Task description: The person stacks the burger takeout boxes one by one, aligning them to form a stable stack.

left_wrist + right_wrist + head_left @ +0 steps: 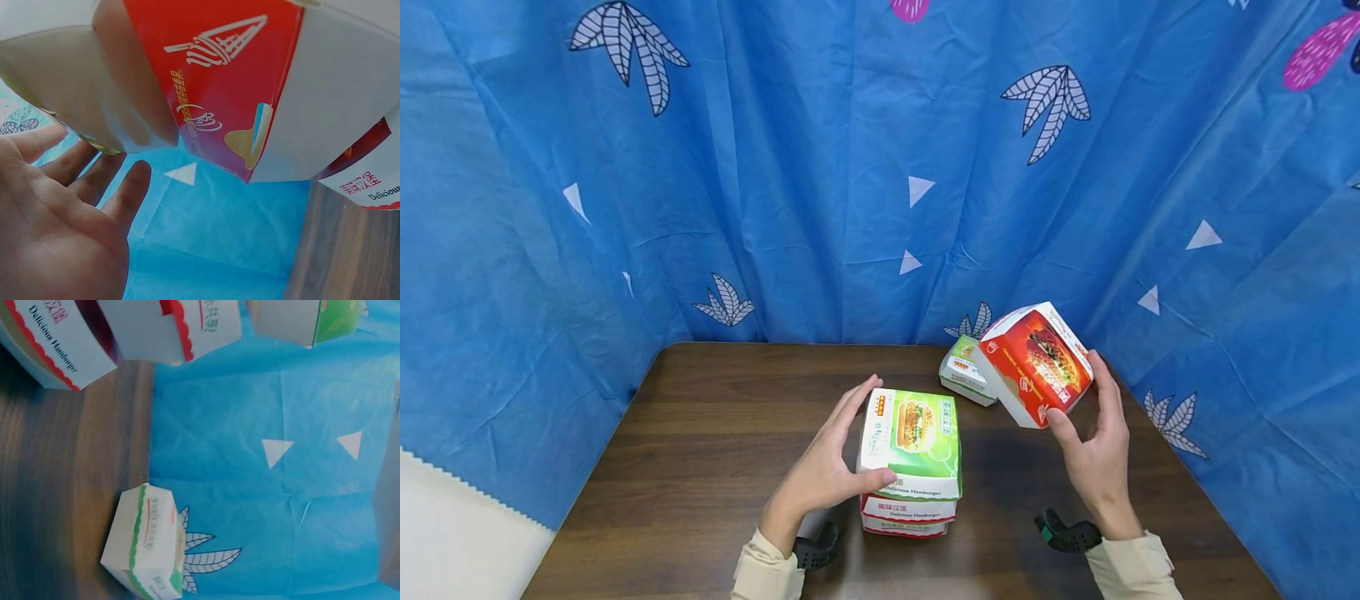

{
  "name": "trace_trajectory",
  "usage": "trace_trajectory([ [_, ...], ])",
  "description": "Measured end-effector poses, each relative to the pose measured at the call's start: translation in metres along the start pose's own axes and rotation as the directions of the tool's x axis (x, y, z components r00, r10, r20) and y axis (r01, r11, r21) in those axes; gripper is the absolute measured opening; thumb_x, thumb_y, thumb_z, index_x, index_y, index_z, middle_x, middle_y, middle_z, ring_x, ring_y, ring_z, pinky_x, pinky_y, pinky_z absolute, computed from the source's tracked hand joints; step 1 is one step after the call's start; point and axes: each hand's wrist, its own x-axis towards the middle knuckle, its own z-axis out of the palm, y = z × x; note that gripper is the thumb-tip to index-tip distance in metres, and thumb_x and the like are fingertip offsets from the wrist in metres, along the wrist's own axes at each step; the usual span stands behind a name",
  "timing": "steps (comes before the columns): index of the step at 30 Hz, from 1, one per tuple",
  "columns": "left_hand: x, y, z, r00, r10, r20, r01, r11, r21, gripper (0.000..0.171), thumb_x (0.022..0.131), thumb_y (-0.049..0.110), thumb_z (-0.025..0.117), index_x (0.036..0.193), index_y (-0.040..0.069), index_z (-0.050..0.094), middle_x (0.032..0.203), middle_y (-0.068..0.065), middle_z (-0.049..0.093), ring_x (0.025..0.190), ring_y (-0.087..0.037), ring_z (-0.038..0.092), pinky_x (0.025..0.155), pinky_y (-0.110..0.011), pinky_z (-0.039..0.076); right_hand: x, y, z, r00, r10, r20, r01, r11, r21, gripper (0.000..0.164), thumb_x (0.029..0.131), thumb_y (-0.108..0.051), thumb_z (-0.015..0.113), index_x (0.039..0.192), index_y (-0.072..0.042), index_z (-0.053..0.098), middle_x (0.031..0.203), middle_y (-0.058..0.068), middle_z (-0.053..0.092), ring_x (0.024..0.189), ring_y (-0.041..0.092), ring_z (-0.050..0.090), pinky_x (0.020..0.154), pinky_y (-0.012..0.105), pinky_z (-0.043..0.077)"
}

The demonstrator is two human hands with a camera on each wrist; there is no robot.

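Observation:
A stack of hamburger boxes stands on the table, with a green-topped hamburger box (936,433) uppermost and red-trimmed boxes (906,510) under it. My left hand (820,471) grips the green-topped box by its left side, thumb at the front and fingers behind. In the left wrist view, fingertips (112,159) reach past the edge of this box while the thumb is hidden. To the right, my right hand (1097,450) holds a red hamburger box (1037,362) in the air, tilted, between thumb and fingers. The right wrist view does not show this hand.
Behind the raised red box, a white-and-green hamburger box (966,371) sits at the table's back edge, partly covered in the head view. A blue patterned curtain (820,183) hangs around the back and sides of the dark wooden table (715,442).

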Motion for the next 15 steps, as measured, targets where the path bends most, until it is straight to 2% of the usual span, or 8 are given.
trace_trajectory([
  [9,0.0,0.003,-0.001,1.0,-0.011,0.004,0.011,1.0,-0.006,0.106,0.076,0.046,0.085,0.162,0.043,0.022,0.168,0.01,0.027,0.15,-0.026,0.032,0.114,-0.071,0.032,-0.004,-0.014,0.003,1.0,-0.008,0.02,0.006,0.997,0.071,0.094,0.088,-0.003,0.066,0.165,-0.028,0.019,0.165,0.003,0.031,0.139,0.008,0.033,0.098,0.003,0.041],
  [15,-0.001,0.004,-0.001,1.0,-0.031,0.001,0.031,0.999,-0.007,0.105,0.077,0.048,0.084,0.162,0.044,0.023,0.167,0.013,0.027,0.15,-0.023,0.031,0.114,-0.072,0.032,-0.005,-0.019,0.006,0.999,-0.027,0.031,0.024,0.997,0.078,0.096,0.087,-0.001,0.067,0.166,-0.027,0.017,0.167,0.003,0.028,0.145,0.019,0.032,0.101,0.004,0.04],
])
